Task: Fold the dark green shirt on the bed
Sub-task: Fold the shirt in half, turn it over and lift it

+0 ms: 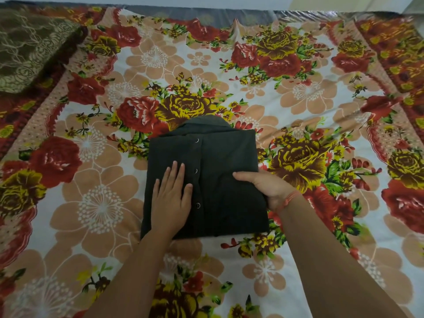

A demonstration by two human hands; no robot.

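- The bed (252,16) is filling almost the whole view, and a floral sheet (309,72) with red and yellow roses is covering it.
- A brown patterned cushion (29,47) is lying in the far left corner of the bed, well apart from the shirt.
- The dark green shirt (220,154) is lying near the middle of the bed, just in front of the person. It is folded into a compact rectangle, front side up.
- The collar (204,122) is pointing away from the person, at the far edge of the folded shirt.
- The left hand (171,193) is resting flat on the left half of the shirt, with the fingers straight and close together. It is pressing and holding nothing.
- The right hand (268,187) is gripping the right edge of the shirt. The thumb is lying on top and the fingers are going underneath, out of sight.
- A red thread (289,199) is sitting around the right wrist.
- Three snap buttons (196,171) are running in a line down the shirt front, between the two hands.
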